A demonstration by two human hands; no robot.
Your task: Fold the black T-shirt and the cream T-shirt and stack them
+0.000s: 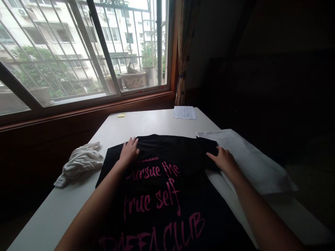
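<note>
A black T-shirt [191, 188] with pink lettering lies spread on the white table [146, 122], its collar edge toward the window. My left hand [129, 150] rests on the shirt near its upper left shoulder, fingers apart and lying flat on the cloth. At the right sleeve is my right hand [222, 157], its thumb and fingers spread over the sleeve, with a gap between them. The lower part of the shirt runs out of view at the bottom, and my left forearm covers part of its left side.
A crumpled pale cloth [82, 162] lies at the table's left edge. White fabric [246, 160] hangs over the right edge. Papers [184, 112] and a yellow note [121, 115] lie at the far end, below a barred window [120, 94] and a curtain [183, 52].
</note>
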